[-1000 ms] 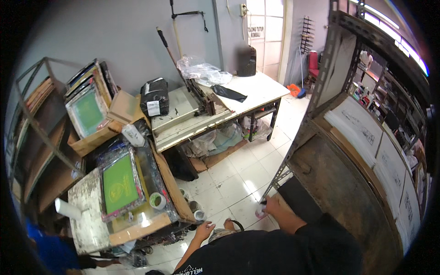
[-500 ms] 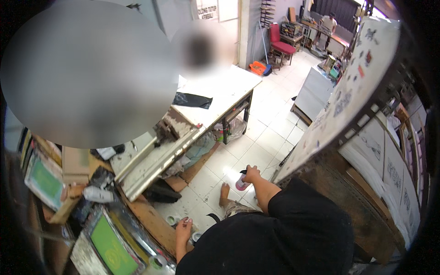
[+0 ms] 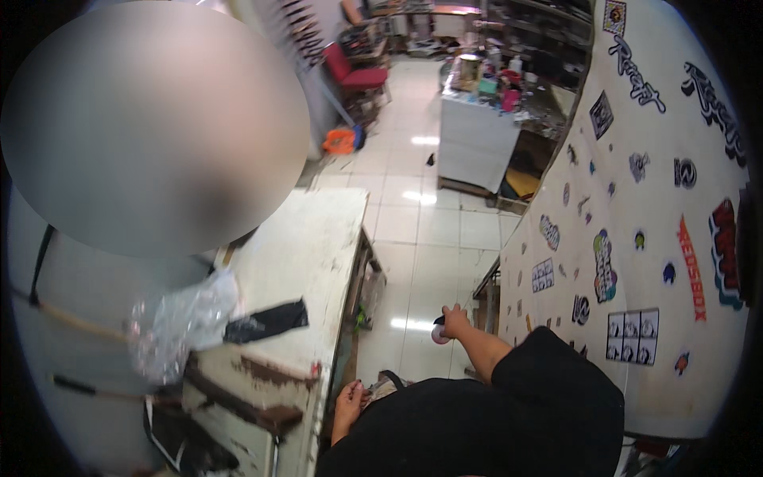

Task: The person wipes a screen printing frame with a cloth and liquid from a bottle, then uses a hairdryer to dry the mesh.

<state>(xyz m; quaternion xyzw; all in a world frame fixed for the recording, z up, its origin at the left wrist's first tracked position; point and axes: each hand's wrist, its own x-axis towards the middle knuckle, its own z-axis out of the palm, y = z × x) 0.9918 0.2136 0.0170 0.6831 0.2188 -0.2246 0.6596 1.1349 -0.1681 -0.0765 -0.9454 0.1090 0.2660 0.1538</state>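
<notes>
Out ahead of my body, my right hand [image 3: 455, 321] grips a small pinkish, rounded container [image 3: 439, 334] with a dark part at its top. My fingers cover much of it, and its exact kind is unclear. Down near the side of a white worktable [image 3: 318, 230], my left hand [image 3: 348, 403] hangs with its fingers curled in. Whatever those fingers may hold is hidden. On the table lie a black plastic strip [image 3: 270, 320] and a clear crumpled plastic bag [image 3: 187, 318].
A tall white panel with printed stickers [image 3: 636, 238] lines my right. Along the tiled floor [image 3: 405, 274] ahead stand a grey-white cabinet [image 3: 475, 139] with items on top, a red chair [image 3: 354, 73] and an orange dustpan [image 3: 340, 141]. A blurred patch hides the upper left.
My view has turned and shifted forward along the aisle, so the worktable and cabinet appear closer. The pinkish container stays in my right hand. The left hand stays curled.
</notes>
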